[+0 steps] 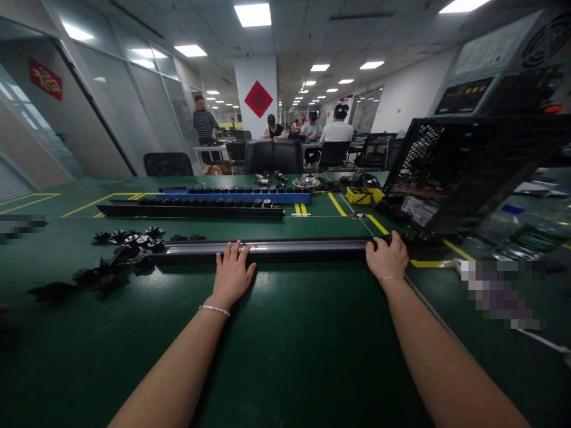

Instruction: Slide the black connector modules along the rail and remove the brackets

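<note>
A long black metal rail with a shiny top channel lies crosswise on the green table. My left hand rests on its left part, fingers stretched out over the top. At the right end, my right hand is closed around the rail, its fingertips partly hidden behind it. Several small black clip-like parts are heaped near the rail's left end, and more lie closer to me. Farther back stand a second black rail and a blue rail, both with rows of black parts along the top.
An open computer case stands on the right, with a plastic bottle beside it. Behind the rails are a yellow box and a metal dish. Yellow tape marks the green table. Several people are in the background, beyond black chairs.
</note>
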A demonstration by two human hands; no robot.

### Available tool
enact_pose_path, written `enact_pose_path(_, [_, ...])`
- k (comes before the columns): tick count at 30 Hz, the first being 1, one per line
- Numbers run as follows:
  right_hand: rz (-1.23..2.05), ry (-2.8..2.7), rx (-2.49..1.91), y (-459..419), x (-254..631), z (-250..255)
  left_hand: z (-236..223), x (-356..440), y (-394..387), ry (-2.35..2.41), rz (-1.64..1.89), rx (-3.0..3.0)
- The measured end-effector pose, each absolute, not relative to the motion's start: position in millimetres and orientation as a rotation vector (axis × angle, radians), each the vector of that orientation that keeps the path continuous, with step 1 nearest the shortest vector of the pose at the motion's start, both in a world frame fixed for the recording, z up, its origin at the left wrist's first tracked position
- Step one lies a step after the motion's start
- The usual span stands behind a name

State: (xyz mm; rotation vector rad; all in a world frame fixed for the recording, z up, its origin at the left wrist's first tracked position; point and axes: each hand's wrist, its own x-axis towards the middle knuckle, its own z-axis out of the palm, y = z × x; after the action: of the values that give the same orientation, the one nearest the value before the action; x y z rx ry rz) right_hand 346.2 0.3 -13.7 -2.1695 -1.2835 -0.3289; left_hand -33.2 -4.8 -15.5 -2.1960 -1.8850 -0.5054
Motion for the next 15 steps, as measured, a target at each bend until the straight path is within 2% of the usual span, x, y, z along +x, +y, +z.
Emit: enact_pose_path(15, [-0.355, -1.371, -2.146, -5.0, 330.4, -3.7, -13.8, -34.1, -2.6, -1.921, -0.494, -2.224])
